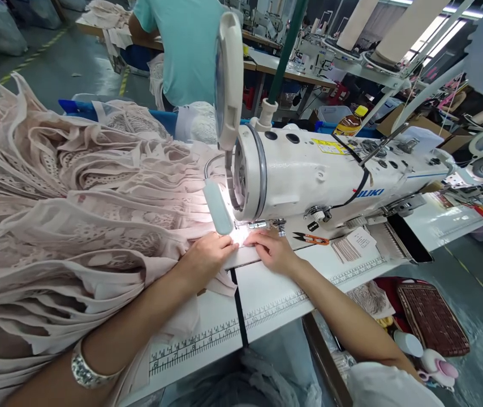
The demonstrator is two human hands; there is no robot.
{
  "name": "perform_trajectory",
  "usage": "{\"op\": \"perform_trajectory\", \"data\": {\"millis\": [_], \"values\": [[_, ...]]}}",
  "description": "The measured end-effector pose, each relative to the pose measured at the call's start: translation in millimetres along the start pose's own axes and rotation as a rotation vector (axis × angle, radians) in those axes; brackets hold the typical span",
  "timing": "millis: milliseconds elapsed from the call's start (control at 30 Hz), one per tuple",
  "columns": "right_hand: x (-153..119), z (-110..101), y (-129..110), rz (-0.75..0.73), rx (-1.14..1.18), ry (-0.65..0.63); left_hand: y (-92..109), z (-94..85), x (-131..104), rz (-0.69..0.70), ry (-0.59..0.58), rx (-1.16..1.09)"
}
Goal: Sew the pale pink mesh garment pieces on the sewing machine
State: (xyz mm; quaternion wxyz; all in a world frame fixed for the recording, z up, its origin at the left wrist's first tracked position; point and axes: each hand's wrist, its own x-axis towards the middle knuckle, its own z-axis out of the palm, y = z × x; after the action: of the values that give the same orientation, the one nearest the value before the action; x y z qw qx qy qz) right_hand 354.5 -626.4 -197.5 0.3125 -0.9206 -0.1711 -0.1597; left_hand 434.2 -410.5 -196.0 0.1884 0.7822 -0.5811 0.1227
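Observation:
A white sewing machine (292, 175) stands on the white table, its lamp (218, 208) lighting the needle area. Beneath the lamp, my left hand (208, 254) has its fingers pressed together on pale pink fabric (139, 209). Close to its right, my right hand (272, 249) rests with its fingertips at the fabric edge beside the presser foot; whether they grip it is too small to tell. The fabric lies in a large pile of lace and mesh pieces to the left.
Orange-handled snips (311, 238), a label card (362, 240) and a black tray (411, 240) lie right of my right hand. A round magnifier (229, 79) stands above the machine head. A person in teal (190, 51) sits beyond.

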Motion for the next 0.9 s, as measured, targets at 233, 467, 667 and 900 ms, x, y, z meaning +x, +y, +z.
{"op": "perform_trajectory", "data": {"millis": [233,467,667,900], "values": [[-1,0,0,-0.021,-0.017,-0.009,5,-4.9,-1,-0.011,-0.015,0.085],[0,0,-1,-0.048,-0.034,0.011,11,-8.8,-1,0.011,-0.022,0.087],[0,-6,-5,-0.046,-0.064,-0.096,10,-4.9,-1,-0.021,0.001,0.038],[-4,-8,-3,-0.035,-0.212,-0.184,5,-2.9,-8,-0.046,0.072,0.012]]}}
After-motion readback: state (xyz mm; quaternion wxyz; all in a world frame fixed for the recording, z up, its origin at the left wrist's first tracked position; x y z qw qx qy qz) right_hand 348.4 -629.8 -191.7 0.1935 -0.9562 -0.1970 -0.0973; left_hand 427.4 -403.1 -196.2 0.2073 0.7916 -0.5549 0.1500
